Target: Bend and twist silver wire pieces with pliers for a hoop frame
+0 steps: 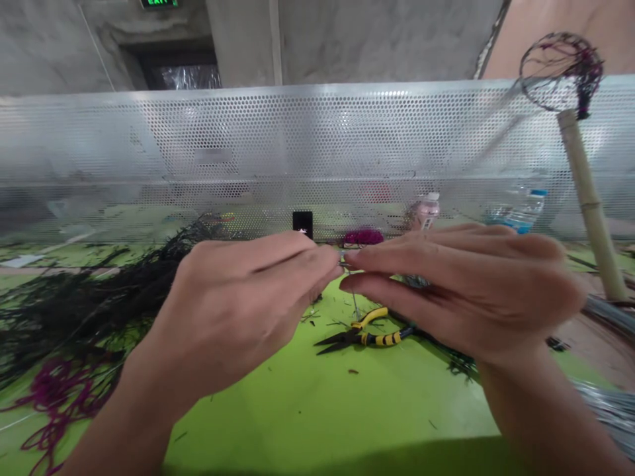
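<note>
The fingertips of the left hand [243, 291] are pressed together on a thin wire [354, 301] at the centre of the view, above the table. The wire is fine and silvery grey; a small section shows between the two hands, and a slender length hangs below, toward the pliers. Its upper part is largely hidden by the fingers. The forefinger of the right hand [471, 284] meets the same spot. A gap separates the right thumb from the forefinger; whether the right fingers clamp the wire cannot be determined.

Below the hands, needle-nose pliers [355, 336] with yellow-and-black handles lie on the green table [347, 410], tips pointing left, jaws slightly apart. Dark clippings are scattered around them. The right hand partly hides the handle side.

At left, a black strand bundle [114, 297] lies beyond the left forearm, with magenta cord [57, 393] in front. Behind the hands stand a small black device [302, 225] and a white-capped bottle [426, 210]. A bamboo pole [590, 205] rises at right. A perforated metal panel [297, 139] spans the rear.

Both hands are held backs up, wrists apart, fingers converging.
</note>
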Action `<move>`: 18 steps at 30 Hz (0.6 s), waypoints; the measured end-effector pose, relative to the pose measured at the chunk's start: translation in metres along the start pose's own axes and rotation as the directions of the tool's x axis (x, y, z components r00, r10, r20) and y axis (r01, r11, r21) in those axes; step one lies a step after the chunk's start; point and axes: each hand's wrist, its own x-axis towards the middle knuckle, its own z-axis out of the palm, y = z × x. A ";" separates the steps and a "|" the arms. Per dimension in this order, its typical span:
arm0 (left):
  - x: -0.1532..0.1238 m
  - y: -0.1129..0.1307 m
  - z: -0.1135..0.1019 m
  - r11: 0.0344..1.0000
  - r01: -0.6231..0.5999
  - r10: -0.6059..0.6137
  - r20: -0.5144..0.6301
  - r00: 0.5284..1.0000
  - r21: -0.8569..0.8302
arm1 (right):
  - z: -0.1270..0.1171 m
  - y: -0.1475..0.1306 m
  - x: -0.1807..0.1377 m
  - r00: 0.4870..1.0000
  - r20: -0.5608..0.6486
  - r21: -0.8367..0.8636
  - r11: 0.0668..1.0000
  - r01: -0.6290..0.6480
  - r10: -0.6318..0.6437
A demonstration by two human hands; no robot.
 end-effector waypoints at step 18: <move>-0.006 -0.014 0.002 0.961 -0.196 0.202 -0.012 0.979 0.197 | 0.007 -0.005 0.004 0.939 0.075 0.390 0.856 -0.338 0.337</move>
